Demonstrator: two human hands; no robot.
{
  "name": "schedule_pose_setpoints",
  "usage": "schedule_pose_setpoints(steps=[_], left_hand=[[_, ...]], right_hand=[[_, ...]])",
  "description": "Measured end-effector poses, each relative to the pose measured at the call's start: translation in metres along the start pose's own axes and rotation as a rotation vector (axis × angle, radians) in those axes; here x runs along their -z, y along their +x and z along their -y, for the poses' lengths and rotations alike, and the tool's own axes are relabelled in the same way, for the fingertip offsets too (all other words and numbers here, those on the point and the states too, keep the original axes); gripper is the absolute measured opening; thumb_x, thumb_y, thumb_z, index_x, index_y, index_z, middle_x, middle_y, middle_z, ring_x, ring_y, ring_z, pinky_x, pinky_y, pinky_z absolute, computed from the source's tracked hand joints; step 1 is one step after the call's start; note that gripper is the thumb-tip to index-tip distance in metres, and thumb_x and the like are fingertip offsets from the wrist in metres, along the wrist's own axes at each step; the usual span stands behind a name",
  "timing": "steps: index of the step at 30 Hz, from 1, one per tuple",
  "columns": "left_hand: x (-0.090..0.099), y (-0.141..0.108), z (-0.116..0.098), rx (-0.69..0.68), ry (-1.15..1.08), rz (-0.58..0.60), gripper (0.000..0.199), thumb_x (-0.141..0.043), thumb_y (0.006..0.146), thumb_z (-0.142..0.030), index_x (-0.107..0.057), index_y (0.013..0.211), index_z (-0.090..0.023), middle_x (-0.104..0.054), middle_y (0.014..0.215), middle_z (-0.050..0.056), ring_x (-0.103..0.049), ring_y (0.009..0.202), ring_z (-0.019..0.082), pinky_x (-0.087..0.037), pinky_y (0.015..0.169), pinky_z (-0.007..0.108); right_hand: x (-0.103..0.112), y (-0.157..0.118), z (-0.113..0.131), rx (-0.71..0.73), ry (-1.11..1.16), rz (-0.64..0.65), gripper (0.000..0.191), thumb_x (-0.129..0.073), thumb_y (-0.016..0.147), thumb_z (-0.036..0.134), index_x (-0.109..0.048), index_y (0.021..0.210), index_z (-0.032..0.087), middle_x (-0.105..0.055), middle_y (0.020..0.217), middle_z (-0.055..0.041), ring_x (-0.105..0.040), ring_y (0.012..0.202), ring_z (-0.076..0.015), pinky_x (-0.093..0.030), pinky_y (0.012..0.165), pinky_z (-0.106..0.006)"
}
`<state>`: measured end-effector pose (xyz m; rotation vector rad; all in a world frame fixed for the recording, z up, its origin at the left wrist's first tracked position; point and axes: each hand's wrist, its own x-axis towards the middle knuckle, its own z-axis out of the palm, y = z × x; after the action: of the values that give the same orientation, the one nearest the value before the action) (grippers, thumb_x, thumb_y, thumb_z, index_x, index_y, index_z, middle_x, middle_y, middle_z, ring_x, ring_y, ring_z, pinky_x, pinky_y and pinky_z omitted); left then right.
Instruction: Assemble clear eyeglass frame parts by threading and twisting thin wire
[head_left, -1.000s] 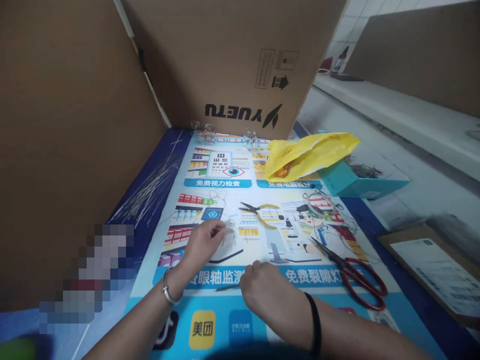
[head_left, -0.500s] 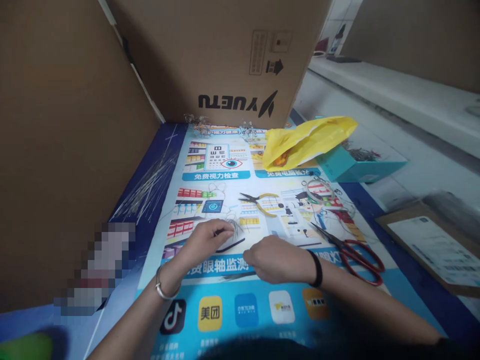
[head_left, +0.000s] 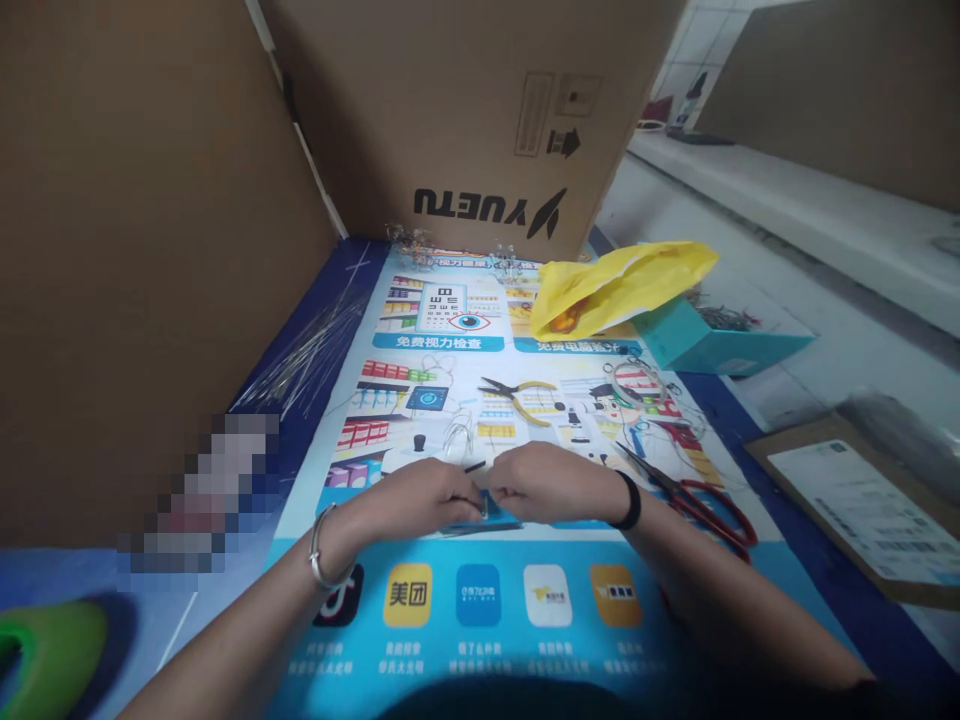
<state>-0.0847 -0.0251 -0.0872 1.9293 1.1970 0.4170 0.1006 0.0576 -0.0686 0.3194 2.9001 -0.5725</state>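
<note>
1. Left hand (head_left: 424, 497): fingers curled, tips pressed together; I cannot tell what they pinch.
2. Right hand (head_left: 551, 485): closed like a fist beside it, grip hidden.
3. Wires (head_left: 459, 437) lie just beyond both hands on the poster (head_left: 525, 550).
4. Pliers (head_left: 512, 393) lie farther off; scissors (head_left: 679, 490), right.

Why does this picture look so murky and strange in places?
Head view: dim light, the left carton sunk in gloom; small print on the poster blurred; a pixelated patch hides something at left; no strong glare on the scissors.
</note>
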Motion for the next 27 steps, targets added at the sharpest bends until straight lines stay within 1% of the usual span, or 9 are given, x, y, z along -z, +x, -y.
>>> schedule_pose_setpoints(steps=[2,4,6,8,9,12,17,21,27], left_hand=[[-0.003,0.001,-0.004,0.002,0.112,-0.036,0.019,-0.052,0.08,-0.02,-0.069,0.086,-0.025,-0.07,0.087,0.0,-0.063,0.074,0.016,-0.04,0.063,0.022],[-0.006,0.002,-0.008,0.025,0.269,-0.11,0.021,-0.05,0.08,-0.014,-0.068,0.087,-0.023,-0.069,0.087,0.001,-0.062,0.076,0.017,-0.041,0.064,0.024],[-0.008,0.003,-0.011,0.054,0.457,-0.201,0.022,-0.048,0.079,-0.008,-0.066,0.081,-0.02,-0.068,0.082,0.003,-0.06,0.076,0.019,-0.041,0.065,0.027],[-0.011,0.005,-0.012,0.083,0.607,-0.282,0.02,-0.048,0.081,-0.007,-0.063,0.074,-0.018,-0.064,0.075,0.003,-0.058,0.073,0.02,-0.041,0.067,0.03],[-0.013,0.006,-0.012,0.087,0.653,-0.306,0.018,-0.048,0.082,-0.008,-0.062,0.074,-0.018,-0.063,0.075,0.003,-0.056,0.073,0.02,-0.041,0.068,0.031],[-0.019,0.01,-0.011,0.092,0.721,-0.325,0.013,-0.051,0.082,-0.01,-0.06,0.076,-0.017,-0.061,0.077,0.003,-0.054,0.074,0.02,-0.042,0.068,0.032],[-0.025,0.016,-0.003,0.068,0.822,-0.34,0.008,-0.052,0.082,-0.011,-0.057,0.079,-0.016,-0.057,0.079,0.004,-0.051,0.076,0.021,-0.042,0.067,0.035],[-0.026,0.017,0.002,0.082,0.816,-0.365,0.01,-0.052,0.08,-0.008,-0.055,0.077,-0.016,-0.055,0.08,0.003,-0.049,0.077,0.021,-0.043,0.066,0.035],[-0.025,0.016,0.004,0.143,0.835,-0.335,0.009,-0.055,0.078,-0.007,-0.056,0.082,-0.015,-0.056,0.082,0.004,-0.05,0.076,0.022,-0.047,0.066,0.038]], right_hand=[[0.005,-0.002,0.0,-0.02,-0.013,-0.053,0.016,-0.044,0.079,0.015,-0.057,0.069,0.017,-0.06,0.07,-0.0009,-0.049,0.062,-0.0112,-0.026,0.055,-0.022],[0.007,-0.003,0.0,-0.065,-0.058,-0.098,0.016,-0.044,0.081,0.016,-0.056,0.07,0.017,-0.06,0.073,-0.0012,-0.051,0.066,-0.0118,-0.028,0.057,-0.023],[0.005,-0.002,-0.001,-0.121,-0.112,-0.132,0.016,-0.044,0.082,0.016,-0.056,0.071,0.016,-0.06,0.074,-0.0016,-0.052,0.069,-0.0126,-0.029,0.058,-0.023],[0.0,0.001,-0.001,-0.177,-0.155,-0.169,0.015,-0.044,0.082,0.016,-0.056,0.073,0.017,-0.06,0.075,-0.0017,-0.052,0.069,-0.0134,-0.029,0.058,-0.024],[-0.004,0.004,-0.001,-0.199,-0.164,-0.189,0.015,-0.045,0.083,0.016,-0.057,0.074,0.017,-0.06,0.075,-0.0018,-0.052,0.069,-0.0138,-0.028,0.058,-0.025],[-0.012,0.012,0.001,-0.251,-0.17,-0.251,0.016,-0.046,0.082,0.012,-0.058,0.074,0.017,-0.059,0.073,-0.0021,-0.051,0.067,-0.0143,-0.028,0.057,-0.026],[-0.023,0.025,0.003,-0.268,-0.262,-0.303,0.022,-0.048,0.079,0.002,-0.056,0.063,0.015,-0.057,0.068,-0.0037,-0.049,0.067,-0.0157,-0.03,0.059,-0.028],[-0.035,0.028,-0.002,-0.284,-0.206,-0.36,0.023,-0.046,0.08,-0.001,-0.055,0.067,0.016,-0.056,0.07,-0.0018,-0.05,0.065,-0.0142,-0.031,0.057,-0.026],[-0.047,0.032,-0.006,-0.27,-0.173,-0.41,0.021,-0.052,0.075,-0.003,-0.056,0.069,0.016,-0.056,0.072,-0.0017,-0.051,0.067,-0.0155,-0.034,0.058,-0.026]])
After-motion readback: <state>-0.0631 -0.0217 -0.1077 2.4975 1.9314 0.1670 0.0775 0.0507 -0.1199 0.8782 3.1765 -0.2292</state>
